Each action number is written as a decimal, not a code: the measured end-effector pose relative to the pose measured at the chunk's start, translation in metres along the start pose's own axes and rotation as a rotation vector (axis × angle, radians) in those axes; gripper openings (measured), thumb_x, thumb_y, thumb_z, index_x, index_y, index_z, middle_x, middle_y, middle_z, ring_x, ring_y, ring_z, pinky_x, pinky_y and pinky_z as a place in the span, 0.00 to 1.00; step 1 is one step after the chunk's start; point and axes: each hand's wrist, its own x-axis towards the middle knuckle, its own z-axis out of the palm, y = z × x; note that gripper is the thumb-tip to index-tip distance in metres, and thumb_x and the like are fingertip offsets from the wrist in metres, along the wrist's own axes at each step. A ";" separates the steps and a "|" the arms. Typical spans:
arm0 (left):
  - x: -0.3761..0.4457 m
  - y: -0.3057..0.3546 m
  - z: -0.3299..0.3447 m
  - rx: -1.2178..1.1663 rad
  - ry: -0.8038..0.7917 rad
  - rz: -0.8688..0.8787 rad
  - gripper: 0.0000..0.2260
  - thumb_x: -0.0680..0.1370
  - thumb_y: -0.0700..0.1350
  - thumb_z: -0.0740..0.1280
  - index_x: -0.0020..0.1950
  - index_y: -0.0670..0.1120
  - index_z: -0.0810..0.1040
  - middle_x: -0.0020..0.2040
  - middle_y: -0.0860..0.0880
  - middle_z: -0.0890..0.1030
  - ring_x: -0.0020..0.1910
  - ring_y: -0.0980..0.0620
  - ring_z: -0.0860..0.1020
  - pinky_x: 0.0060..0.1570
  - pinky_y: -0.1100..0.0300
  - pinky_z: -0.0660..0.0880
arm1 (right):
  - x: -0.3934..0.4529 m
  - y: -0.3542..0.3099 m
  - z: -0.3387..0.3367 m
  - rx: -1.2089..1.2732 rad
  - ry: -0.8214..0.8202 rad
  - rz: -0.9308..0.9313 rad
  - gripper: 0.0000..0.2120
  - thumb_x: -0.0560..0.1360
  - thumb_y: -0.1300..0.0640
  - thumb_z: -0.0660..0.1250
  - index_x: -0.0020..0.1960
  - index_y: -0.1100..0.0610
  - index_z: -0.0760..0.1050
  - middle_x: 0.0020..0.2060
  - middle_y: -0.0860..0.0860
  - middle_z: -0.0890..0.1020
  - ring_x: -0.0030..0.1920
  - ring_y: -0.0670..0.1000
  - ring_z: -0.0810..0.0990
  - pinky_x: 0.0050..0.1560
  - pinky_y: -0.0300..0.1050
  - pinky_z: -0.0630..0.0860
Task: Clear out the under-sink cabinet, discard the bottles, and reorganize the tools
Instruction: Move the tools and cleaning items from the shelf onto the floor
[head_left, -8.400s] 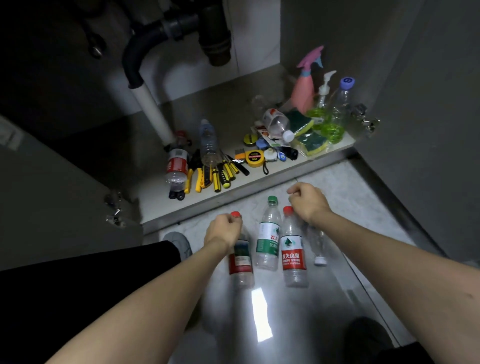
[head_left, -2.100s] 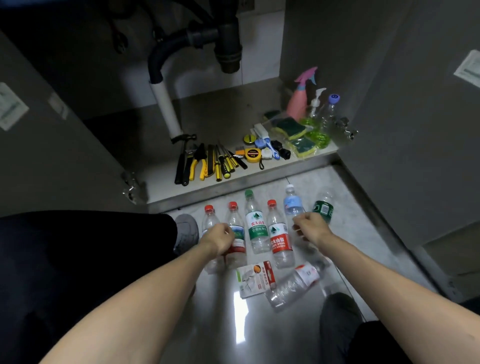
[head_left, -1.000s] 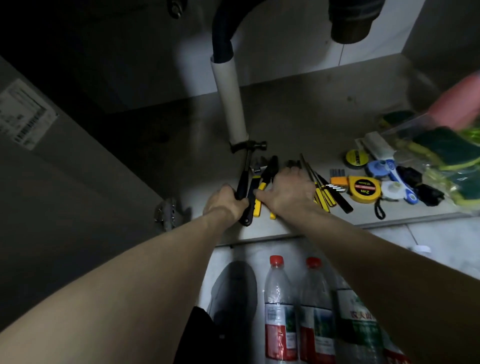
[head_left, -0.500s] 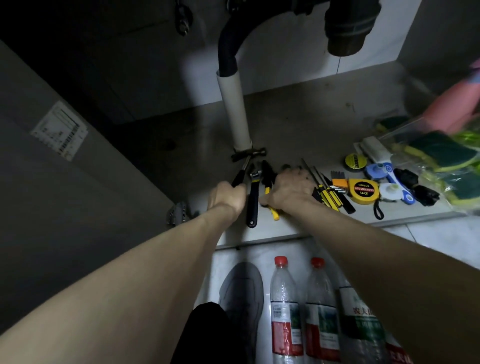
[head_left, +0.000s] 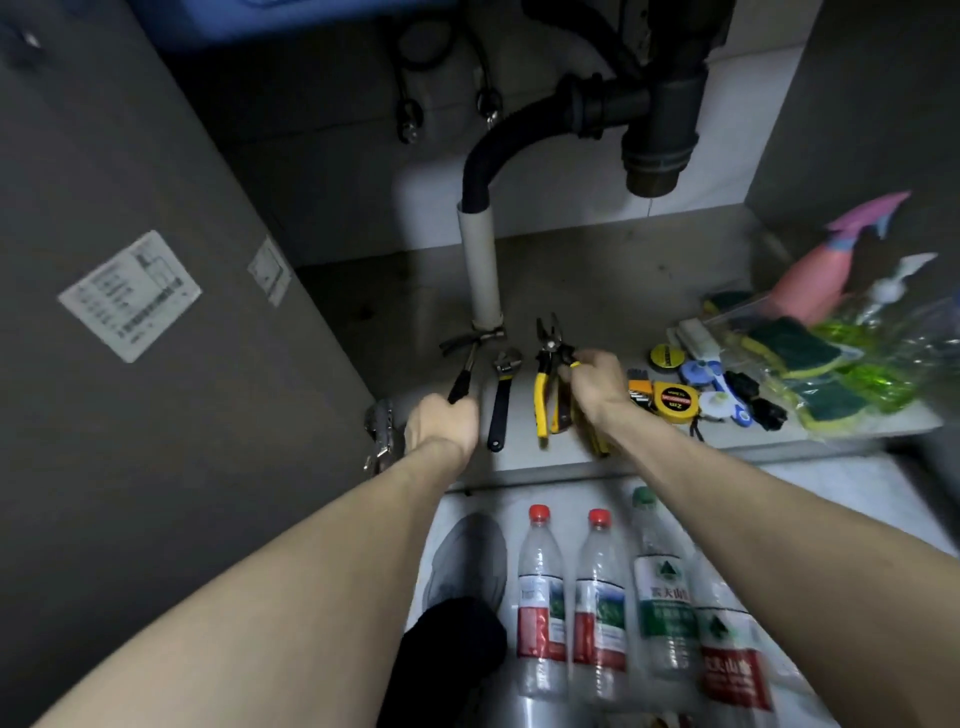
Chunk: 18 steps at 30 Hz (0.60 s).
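Tool row, cabinet floor: left hand grips hammer handle, right hand pinches yellow pliers, wrench between, apparently spaced for parallel storage.

A hammer lies on the cabinet floor near its front edge, head against the white pipe, black handle angled toward that edge. Just right of it, parallel, lies a black-handled adjustable wrench, jaw end pointing to the back. Next come yellow-handled pliers — nose toward the back too. A yellow tape measure sits further right by the front edge. On the room floor in front stand plastic bottles in a row — two red-capped bottles, then a green-capped bottle.
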 end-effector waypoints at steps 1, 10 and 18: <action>-0.010 0.001 0.000 -0.026 0.001 -0.004 0.19 0.76 0.51 0.63 0.59 0.39 0.80 0.56 0.37 0.81 0.54 0.36 0.78 0.46 0.57 0.68 | -0.006 -0.004 -0.013 0.132 -0.034 0.041 0.08 0.76 0.63 0.67 0.54 0.57 0.78 0.46 0.57 0.82 0.52 0.59 0.82 0.54 0.52 0.77; -0.130 -0.034 0.032 -0.199 -0.046 0.001 0.16 0.77 0.52 0.64 0.53 0.41 0.80 0.47 0.39 0.81 0.42 0.40 0.77 0.40 0.57 0.68 | -0.100 -0.013 -0.163 0.620 -0.435 0.166 0.23 0.81 0.54 0.52 0.55 0.66 0.82 0.53 0.63 0.85 0.54 0.57 0.85 0.54 0.47 0.80; -0.278 -0.161 0.069 -0.092 -0.222 -0.031 0.14 0.75 0.54 0.67 0.50 0.44 0.80 0.43 0.41 0.82 0.46 0.38 0.81 0.46 0.51 0.78 | -0.206 0.087 -0.239 0.197 -0.271 0.276 0.14 0.79 0.52 0.68 0.53 0.64 0.76 0.44 0.62 0.85 0.39 0.58 0.86 0.38 0.49 0.83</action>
